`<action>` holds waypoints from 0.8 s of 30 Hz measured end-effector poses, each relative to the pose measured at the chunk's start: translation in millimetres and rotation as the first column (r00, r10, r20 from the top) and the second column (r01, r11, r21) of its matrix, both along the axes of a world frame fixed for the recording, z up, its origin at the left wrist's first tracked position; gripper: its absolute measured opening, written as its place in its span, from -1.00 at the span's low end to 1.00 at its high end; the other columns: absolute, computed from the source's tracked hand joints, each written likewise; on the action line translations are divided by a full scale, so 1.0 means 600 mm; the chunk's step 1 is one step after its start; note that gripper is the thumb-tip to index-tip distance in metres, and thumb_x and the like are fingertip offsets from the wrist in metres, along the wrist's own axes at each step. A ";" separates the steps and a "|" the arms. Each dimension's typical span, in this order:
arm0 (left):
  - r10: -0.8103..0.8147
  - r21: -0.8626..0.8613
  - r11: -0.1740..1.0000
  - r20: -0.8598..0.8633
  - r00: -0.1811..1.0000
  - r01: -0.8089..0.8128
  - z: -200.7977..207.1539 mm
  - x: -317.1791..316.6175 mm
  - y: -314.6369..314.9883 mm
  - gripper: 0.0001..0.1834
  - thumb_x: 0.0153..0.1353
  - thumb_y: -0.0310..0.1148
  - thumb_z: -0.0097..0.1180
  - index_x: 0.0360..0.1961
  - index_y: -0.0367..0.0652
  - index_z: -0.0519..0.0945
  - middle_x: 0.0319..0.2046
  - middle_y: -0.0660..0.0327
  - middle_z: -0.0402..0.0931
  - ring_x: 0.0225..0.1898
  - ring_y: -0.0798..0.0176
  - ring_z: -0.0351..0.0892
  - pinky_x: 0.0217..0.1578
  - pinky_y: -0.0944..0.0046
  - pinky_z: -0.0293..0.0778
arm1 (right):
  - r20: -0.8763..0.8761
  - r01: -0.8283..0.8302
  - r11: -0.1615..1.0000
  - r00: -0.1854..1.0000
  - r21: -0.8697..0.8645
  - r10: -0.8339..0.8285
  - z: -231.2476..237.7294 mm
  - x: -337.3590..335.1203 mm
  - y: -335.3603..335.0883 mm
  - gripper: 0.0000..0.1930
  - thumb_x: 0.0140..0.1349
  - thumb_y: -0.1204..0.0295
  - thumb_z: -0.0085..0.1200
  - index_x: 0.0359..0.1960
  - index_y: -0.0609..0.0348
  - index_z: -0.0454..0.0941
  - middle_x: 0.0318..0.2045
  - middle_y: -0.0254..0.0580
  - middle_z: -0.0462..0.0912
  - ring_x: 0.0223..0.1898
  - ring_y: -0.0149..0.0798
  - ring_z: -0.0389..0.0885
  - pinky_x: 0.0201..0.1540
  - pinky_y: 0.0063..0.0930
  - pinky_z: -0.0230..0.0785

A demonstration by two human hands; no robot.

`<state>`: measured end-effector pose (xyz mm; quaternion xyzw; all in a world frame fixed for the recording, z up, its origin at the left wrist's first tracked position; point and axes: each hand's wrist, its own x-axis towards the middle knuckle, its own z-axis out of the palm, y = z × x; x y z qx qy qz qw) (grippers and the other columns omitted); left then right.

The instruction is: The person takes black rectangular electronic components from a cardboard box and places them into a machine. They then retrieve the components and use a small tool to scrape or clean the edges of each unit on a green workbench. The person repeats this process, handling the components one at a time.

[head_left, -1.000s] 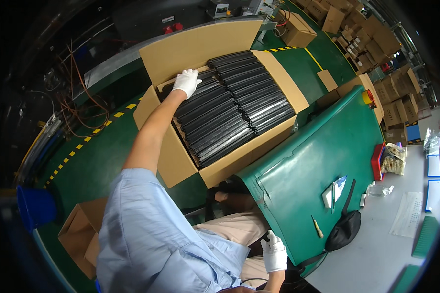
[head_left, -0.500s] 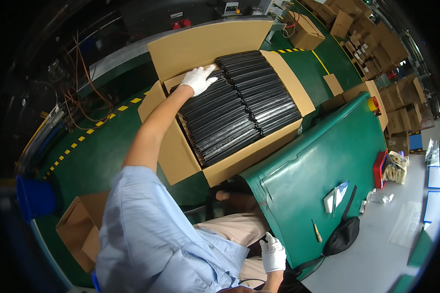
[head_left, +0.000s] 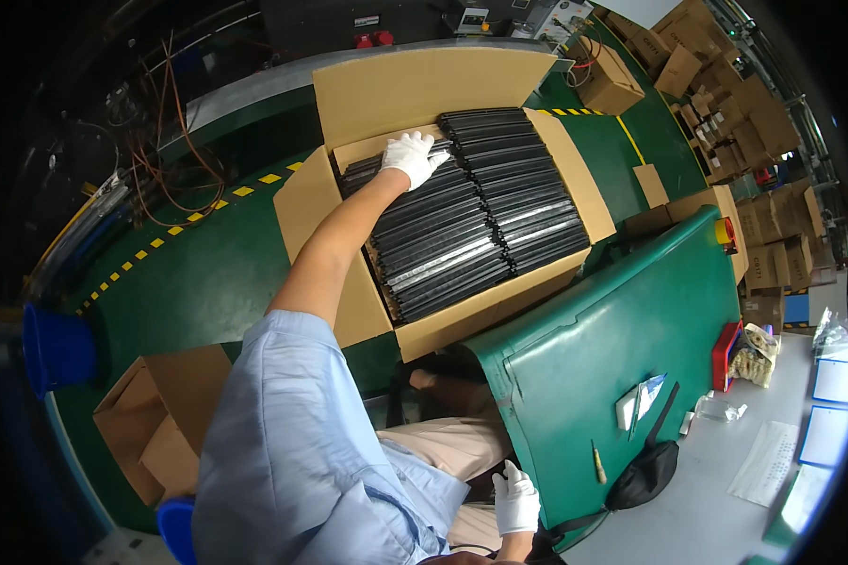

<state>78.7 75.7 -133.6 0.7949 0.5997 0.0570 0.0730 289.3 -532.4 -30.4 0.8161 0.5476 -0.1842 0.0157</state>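
One blue bucket (head_left: 57, 348) stands leftmost. One left hand (head_left: 411, 162), fingers spread, lies over two rows of black strips (head_left: 443, 231) in one open box (head_left: 429, 80). One right hand (head_left: 516, 504), half-curled, its grip unclear, is beside one green bench (head_left: 612, 330).

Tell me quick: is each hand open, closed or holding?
Left hand: on the black strips; grip can't be told.
Right hand: half open, nothing visibly held.

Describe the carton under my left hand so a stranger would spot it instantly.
Find the green-covered table. Beyond its upper-left edge is a large open carton. Unlike the smaller open carton at lower left, it holds two rows of black strips.
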 end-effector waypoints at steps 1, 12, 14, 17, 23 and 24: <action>0.000 -0.013 1.000 0.001 1.000 0.000 0.005 0.001 0.000 -0.37 0.46 0.23 -0.21 0.18 -0.05 0.51 0.13 -0.01 0.53 0.21 -0.06 0.50 0.16 -0.10 0.43 | 0.016 -0.008 1.000 1.000 0.010 0.008 0.002 0.001 0.001 -0.67 0.27 0.33 0.25 0.06 0.04 0.61 -0.19 -0.06 0.71 -0.21 0.06 0.70 -0.14 -0.13 0.58; -0.365 -0.572 0.782 -0.099 0.926 0.247 0.075 -0.131 0.057 0.03 0.00 -0.61 0.03 0.56 0.23 0.11 0.19 -0.08 0.55 0.18 -0.11 0.57 0.05 0.07 0.53 | -0.024 -0.008 1.000 1.000 -0.022 0.007 -0.015 0.010 -0.010 -0.67 0.29 0.29 0.22 0.04 0.08 0.59 -0.19 -0.03 0.72 -0.23 0.08 0.70 -0.17 -0.06 0.57; -0.405 -0.658 0.730 -0.197 0.893 0.186 0.105 -0.149 0.043 0.22 -0.03 -0.68 0.14 0.61 0.38 -0.13 0.17 -0.09 0.56 0.12 -0.12 0.61 -0.01 0.04 0.54 | -0.030 -0.004 1.000 1.000 -0.016 0.004 -0.016 0.010 -0.011 -0.68 0.29 0.28 0.22 0.04 0.08 0.59 -0.19 -0.04 0.72 -0.23 0.08 0.70 -0.16 -0.06 0.56; -0.437 -0.684 0.717 -0.289 0.852 0.136 0.107 -0.182 0.026 0.36 -0.02 -0.72 0.24 0.60 0.47 -0.31 0.40 -0.05 0.34 0.27 -0.07 0.51 0.11 0.06 0.49 | -0.033 -0.014 1.000 0.999 -0.002 0.014 -0.009 0.007 0.001 -0.68 0.29 0.32 0.22 0.05 0.10 0.60 -0.18 -0.02 0.71 -0.18 0.08 0.69 -0.12 -0.11 0.57; -0.410 -0.624 0.769 -0.309 0.858 0.143 0.123 -0.186 0.000 0.35 -0.04 -0.80 0.21 0.60 0.50 -0.25 0.19 0.00 0.56 0.02 -0.04 0.65 -0.06 0.06 0.53 | -0.026 -0.017 1.000 1.000 -0.025 0.016 -0.008 0.004 0.004 -0.68 0.30 0.32 0.20 0.06 0.11 0.60 -0.17 -0.01 0.71 -0.15 0.09 0.69 -0.09 -0.13 0.57; -0.414 -0.591 0.789 -0.306 0.857 0.169 0.114 -0.191 0.003 0.34 -0.03 -0.80 0.21 0.59 0.52 -0.22 0.13 0.00 0.58 -0.03 -0.06 0.66 -0.09 0.04 0.53 | -0.025 -0.021 1.000 0.999 -0.019 0.020 -0.008 0.005 0.003 -0.68 0.31 0.32 0.20 0.06 0.11 0.60 -0.17 -0.01 0.71 -0.15 0.09 0.69 -0.09 -0.12 0.57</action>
